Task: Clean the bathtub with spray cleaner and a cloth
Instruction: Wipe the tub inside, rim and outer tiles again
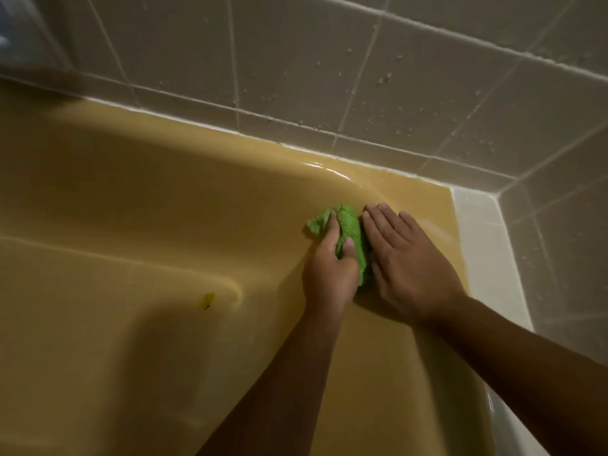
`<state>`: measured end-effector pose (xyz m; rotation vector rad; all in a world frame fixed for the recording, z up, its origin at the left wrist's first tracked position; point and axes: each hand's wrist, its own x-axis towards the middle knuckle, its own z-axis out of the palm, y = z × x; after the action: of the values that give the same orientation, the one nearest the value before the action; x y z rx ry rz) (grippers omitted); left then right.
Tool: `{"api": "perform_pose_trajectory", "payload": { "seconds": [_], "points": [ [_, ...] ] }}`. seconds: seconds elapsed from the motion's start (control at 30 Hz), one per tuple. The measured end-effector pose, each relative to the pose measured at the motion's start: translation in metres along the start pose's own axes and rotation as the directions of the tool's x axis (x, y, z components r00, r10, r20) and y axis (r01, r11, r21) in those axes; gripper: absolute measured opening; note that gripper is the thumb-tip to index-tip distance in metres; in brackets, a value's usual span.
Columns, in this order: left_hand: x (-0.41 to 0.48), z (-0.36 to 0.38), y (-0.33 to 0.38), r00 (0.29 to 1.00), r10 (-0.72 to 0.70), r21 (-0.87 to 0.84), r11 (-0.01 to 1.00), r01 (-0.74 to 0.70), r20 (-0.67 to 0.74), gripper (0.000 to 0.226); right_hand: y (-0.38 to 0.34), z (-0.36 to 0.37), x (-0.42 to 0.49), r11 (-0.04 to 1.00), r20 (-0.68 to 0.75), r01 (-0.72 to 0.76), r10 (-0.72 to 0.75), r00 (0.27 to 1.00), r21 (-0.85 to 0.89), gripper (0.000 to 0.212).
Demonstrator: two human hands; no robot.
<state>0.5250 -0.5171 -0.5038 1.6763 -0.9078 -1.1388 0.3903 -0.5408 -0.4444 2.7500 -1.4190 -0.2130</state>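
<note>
Arms [513,366] over tub [131,192] | left hand [329,271] grips green cloth [348,225] by tub's far corner | right hand [411,264] flat beside it | wiping seems only part done

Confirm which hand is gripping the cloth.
The left hand: its thumb and fingers curl round the green cloth. The right hand lies flat on the bathtub beside the cloth, fingers straight.

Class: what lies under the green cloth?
The green cloth, gripped by the left hand, lies on the yellow bathtub wall. The patch beneath is covered; its state cannot be seen.
</note>
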Motion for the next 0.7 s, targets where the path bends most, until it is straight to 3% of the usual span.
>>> {"api": "perform_pose_trajectory", "payload": {
  "seconds": [0.17, 0.27, 0.5, 0.7],
  "points": [
    [-0.024, -0.006, 0.002, 0.982, 0.131, 0.226, 0.961, -0.159, 0.135, 0.056, -0.01, 0.002, -0.054, 0.992, 0.022, -0.105, 0.104, 0.994, 0.066, 0.071],
    [-0.049, -0.007, -0.011, 0.944, 0.22, 0.254, 0.925, -0.282, 0.247, 0.055, -0.025, 0.004, -0.084, 0.989, 0.028, -0.122, 0.12, 0.992, 0.079, 0.071],
    [-0.1, -0.02, -0.03, 0.929, 0.121, 0.254, 0.942, -0.219, 0.349, 0.054, -0.056, 0.003, -0.133, 0.98, 0.034, -0.173, 0.171, 0.985, 0.1, 0.073],
    [-0.155, -0.043, -0.054, 0.889, 0.131, 0.222, 0.943, -0.248, 0.438, 0.054, -0.079, 0.001, -0.165, 0.976, 0.045, -0.17, 0.165, 0.985, 0.134, 0.073]
  ]
}}
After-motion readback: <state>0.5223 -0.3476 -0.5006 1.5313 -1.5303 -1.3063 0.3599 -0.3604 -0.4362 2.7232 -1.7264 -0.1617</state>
